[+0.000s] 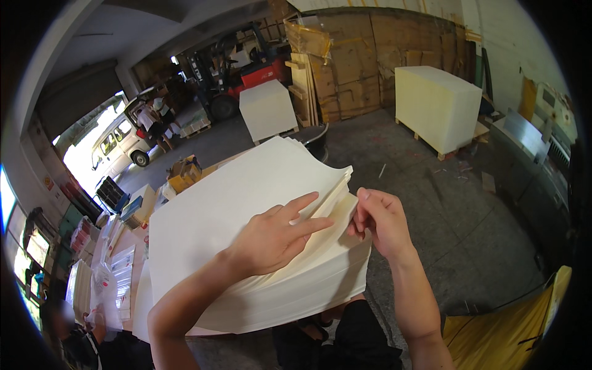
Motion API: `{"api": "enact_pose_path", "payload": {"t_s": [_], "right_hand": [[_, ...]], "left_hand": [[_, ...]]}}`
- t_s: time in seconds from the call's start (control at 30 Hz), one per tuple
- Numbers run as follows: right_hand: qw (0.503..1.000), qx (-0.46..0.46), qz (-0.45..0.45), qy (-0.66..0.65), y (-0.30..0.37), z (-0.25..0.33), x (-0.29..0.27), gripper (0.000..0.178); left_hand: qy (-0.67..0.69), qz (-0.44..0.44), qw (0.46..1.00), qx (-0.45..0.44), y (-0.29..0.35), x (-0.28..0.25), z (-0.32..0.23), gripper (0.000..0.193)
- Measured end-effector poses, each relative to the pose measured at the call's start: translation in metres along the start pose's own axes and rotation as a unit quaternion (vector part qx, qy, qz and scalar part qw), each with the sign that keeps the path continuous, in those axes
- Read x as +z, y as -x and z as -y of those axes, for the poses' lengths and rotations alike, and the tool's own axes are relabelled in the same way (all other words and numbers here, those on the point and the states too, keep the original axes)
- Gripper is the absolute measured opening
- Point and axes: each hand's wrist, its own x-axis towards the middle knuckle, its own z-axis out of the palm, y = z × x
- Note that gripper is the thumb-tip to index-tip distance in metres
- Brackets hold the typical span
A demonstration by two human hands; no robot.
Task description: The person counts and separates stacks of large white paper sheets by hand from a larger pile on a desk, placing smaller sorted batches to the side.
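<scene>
A tall stack of large white paper sheets [216, 191] lies in front of me, its near right corner fanned and curling upward. Across the top sheets rests my left hand [274, 237], with its index and middle fingers stretched apart toward the lifted edges. At the right corner, my right hand [381, 222] has thumb and fingers pinched together on a corner of the paper sheets. Several layers are bent up between the two hands, while the lower part of the stack lies flat.
Two pallets of white paper [268, 111] [438, 108] stand on the floor beyond. A red forklift [256, 74] and a white van [120, 145] are farther back, with people beside the van. Packages [123, 277] and a seated person's hand [97, 320] are at left. A yellow cover [505, 336] hangs at lower right.
</scene>
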Motion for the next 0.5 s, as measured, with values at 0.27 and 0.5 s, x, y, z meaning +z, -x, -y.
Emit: {"api": "enact_pose_path", "payload": {"t_s": [0.27, 0.5], "right_hand": [[0.989, 0.057, -0.040, 0.127, 0.0023, -0.0017, 0.0001, 0.042], [0.995, 0.094, -0.018, -0.025, -0.0028, -0.0015, -0.0055, 0.038]], "left_hand": [[0.029, -0.017, 0.999, -0.013, 0.0031, 0.0044, 0.0078, 0.037], [0.014, -0.021, 1.000, -0.003, 0.0027, 0.0049, 0.0033, 0.060]]}}
